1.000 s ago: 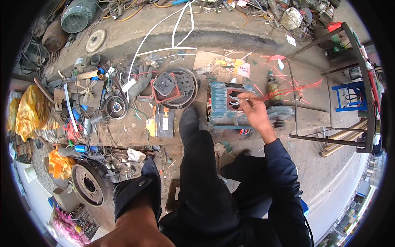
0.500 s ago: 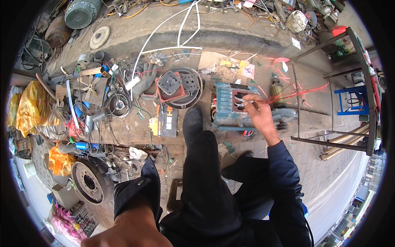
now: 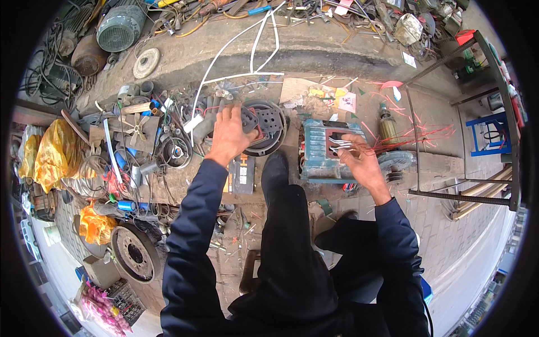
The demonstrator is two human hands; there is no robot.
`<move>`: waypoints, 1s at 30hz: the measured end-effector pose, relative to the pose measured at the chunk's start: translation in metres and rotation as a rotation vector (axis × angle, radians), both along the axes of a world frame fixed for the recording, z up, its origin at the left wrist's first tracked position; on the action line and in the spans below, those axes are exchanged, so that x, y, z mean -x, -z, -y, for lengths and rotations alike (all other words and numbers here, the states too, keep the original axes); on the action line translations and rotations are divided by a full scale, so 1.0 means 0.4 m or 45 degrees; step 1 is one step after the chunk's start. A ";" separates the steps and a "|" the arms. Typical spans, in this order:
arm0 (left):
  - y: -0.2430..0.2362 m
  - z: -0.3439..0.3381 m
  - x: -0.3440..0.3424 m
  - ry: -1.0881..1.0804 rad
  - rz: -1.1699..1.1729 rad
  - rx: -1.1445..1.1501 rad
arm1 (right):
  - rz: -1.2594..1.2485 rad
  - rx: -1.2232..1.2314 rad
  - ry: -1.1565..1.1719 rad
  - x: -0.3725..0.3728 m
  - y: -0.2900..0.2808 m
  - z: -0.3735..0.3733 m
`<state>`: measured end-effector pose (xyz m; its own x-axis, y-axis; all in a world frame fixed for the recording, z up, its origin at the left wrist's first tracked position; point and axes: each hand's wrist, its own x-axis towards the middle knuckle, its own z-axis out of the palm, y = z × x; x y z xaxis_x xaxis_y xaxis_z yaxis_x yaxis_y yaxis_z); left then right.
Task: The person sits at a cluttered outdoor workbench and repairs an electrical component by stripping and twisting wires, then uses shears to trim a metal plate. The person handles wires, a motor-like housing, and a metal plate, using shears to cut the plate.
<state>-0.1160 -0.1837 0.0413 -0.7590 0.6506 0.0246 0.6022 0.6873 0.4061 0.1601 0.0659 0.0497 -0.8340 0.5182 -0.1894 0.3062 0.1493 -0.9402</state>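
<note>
My left hand [image 3: 227, 137] grips a dark square cover [image 3: 249, 118] at the round metal pan [image 3: 258, 150], beside a perforated plate [image 3: 267, 121]. To its right, my right hand [image 3: 362, 165] is closed on wire leads with pale ends [image 3: 341, 145] at the opening of a teal motor housing [image 3: 319, 165]; red wires [image 3: 421, 132] trail rightward from there. A metal rotor [image 3: 388, 129] stands behind that hand, with a dusty disc [image 3: 397, 161] near it.
Cluttered parts and cables [image 3: 168, 151] cover the left, with yellow bags [image 3: 59, 151] and a wheel rim [image 3: 123, 253]. A metal frame [image 3: 499, 90] and blue stand [image 3: 488, 135] are at right. My boot [image 3: 275, 168] rests between pan and housing.
My left arm has risen from the lower edge to the pan, and that hand has taken hold of the cover. My right hand remains on the wires at the housing.
</note>
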 end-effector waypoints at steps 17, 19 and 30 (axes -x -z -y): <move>0.159 -0.004 0.094 -0.300 0.003 0.055 | 0.048 -0.047 -0.033 -0.005 -0.026 0.008; 0.153 -0.010 0.091 -0.278 0.004 0.086 | 0.104 -0.086 -0.034 -0.005 -0.023 0.007; 0.202 0.013 0.162 -0.315 0.620 -0.308 | 0.108 -0.134 -0.058 -0.007 -0.024 0.002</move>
<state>-0.1808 -0.1891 -0.0396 -0.8484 0.4725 -0.2387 0.1414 0.6368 0.7580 0.1628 0.0650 0.0593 -0.8404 0.5010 -0.2066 0.3745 0.2614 -0.8896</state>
